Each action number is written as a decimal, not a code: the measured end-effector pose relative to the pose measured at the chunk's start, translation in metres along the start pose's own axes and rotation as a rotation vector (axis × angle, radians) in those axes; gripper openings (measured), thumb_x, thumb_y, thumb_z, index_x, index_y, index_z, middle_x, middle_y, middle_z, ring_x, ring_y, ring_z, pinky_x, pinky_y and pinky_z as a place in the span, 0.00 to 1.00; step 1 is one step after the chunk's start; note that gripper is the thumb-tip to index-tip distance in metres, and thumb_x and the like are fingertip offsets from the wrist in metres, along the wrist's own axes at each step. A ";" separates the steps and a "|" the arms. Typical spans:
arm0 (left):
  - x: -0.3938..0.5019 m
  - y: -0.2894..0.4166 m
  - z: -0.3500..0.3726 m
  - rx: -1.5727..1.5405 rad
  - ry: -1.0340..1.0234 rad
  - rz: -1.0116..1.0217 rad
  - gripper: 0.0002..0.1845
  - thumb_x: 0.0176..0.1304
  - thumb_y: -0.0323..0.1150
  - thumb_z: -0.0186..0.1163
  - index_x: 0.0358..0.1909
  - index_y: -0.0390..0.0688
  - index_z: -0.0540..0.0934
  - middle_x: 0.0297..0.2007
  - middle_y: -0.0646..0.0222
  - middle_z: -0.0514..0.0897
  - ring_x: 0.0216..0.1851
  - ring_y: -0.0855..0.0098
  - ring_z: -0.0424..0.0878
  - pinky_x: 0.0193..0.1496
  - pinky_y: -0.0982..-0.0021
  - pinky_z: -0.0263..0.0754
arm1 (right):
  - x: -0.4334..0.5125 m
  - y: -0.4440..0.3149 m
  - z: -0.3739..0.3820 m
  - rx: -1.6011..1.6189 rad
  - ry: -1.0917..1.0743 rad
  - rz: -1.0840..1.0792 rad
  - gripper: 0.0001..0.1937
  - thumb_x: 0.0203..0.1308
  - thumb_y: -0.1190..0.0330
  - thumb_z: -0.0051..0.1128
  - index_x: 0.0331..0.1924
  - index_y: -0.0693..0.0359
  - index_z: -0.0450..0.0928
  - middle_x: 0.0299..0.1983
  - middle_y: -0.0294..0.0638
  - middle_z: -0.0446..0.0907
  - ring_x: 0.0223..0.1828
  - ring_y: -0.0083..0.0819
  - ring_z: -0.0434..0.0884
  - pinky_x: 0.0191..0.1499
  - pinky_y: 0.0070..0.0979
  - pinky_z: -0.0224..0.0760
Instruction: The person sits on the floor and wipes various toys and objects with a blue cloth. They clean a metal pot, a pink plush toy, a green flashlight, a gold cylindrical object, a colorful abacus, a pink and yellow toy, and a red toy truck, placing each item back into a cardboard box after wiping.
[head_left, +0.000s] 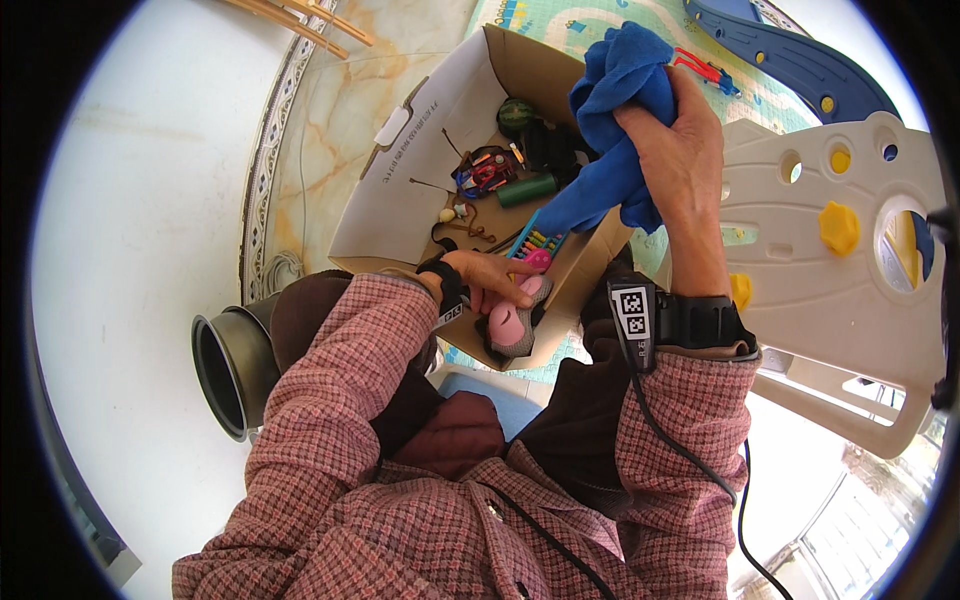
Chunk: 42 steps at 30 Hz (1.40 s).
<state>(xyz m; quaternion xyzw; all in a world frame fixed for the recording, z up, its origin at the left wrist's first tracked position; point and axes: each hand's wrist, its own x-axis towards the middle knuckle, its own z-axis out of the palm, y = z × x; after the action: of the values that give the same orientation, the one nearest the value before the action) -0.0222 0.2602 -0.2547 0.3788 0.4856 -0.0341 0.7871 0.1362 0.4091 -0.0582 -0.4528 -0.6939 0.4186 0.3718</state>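
In my right hand (686, 142) is a bunched blue cloth (626, 90), raised over the right side of an open cardboard box (405, 157). Part of the cloth hangs down toward a blue-framed toy abacus (534, 238) with coloured beads. My left hand (491, 276) reaches over the box's near side, fingers closed around a pink-and-grey soft toy (511, 324). A bright pink item (537, 259) lies just beyond those fingers, partly covered. Deeper in the box are a green cylinder (526, 190), a red-and-blue toy (486, 174) and a green striped ball (516, 116).
A beige plastic play panel (795, 277) with yellow knobs stands close on the right. Behind it curves a blue plastic slide part (795, 56). A red-and-blue toy figure (709, 71) lies on the play mat (555, 22). At left is a metal pot (244, 360) near the white wall (150, 247).
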 end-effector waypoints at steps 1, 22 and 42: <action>0.003 -0.003 0.000 0.010 0.013 0.017 0.56 0.45 0.60 0.70 0.73 0.51 0.53 0.43 0.59 0.81 0.33 0.66 0.81 0.32 0.66 0.78 | 0.000 0.000 0.000 -0.006 -0.004 0.002 0.19 0.50 0.66 0.57 0.48 0.60 0.78 0.34 0.47 0.83 0.36 0.37 0.82 0.42 0.29 0.74; 0.016 -0.018 -0.026 0.472 0.693 0.222 0.26 0.50 0.51 0.67 0.41 0.38 0.82 0.34 0.54 0.83 0.38 0.59 0.83 0.42 0.62 0.76 | 0.000 -0.003 0.003 -0.045 -0.040 0.024 0.20 0.50 0.66 0.57 0.49 0.61 0.77 0.36 0.50 0.83 0.38 0.42 0.82 0.45 0.32 0.73; 0.061 -0.037 -0.063 0.075 1.180 0.216 0.16 0.46 0.36 0.66 0.37 0.39 0.83 0.36 0.56 0.84 0.41 0.55 0.81 0.48 0.61 0.75 | -0.007 -0.010 0.005 -0.029 -0.070 0.079 0.20 0.50 0.71 0.60 0.50 0.63 0.76 0.37 0.46 0.81 0.39 0.29 0.79 0.43 0.26 0.73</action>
<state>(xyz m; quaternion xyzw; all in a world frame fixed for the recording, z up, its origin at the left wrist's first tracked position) -0.0524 0.2929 -0.3396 0.4083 0.7979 0.2451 0.3696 0.1306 0.3991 -0.0521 -0.4702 -0.6941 0.4384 0.3239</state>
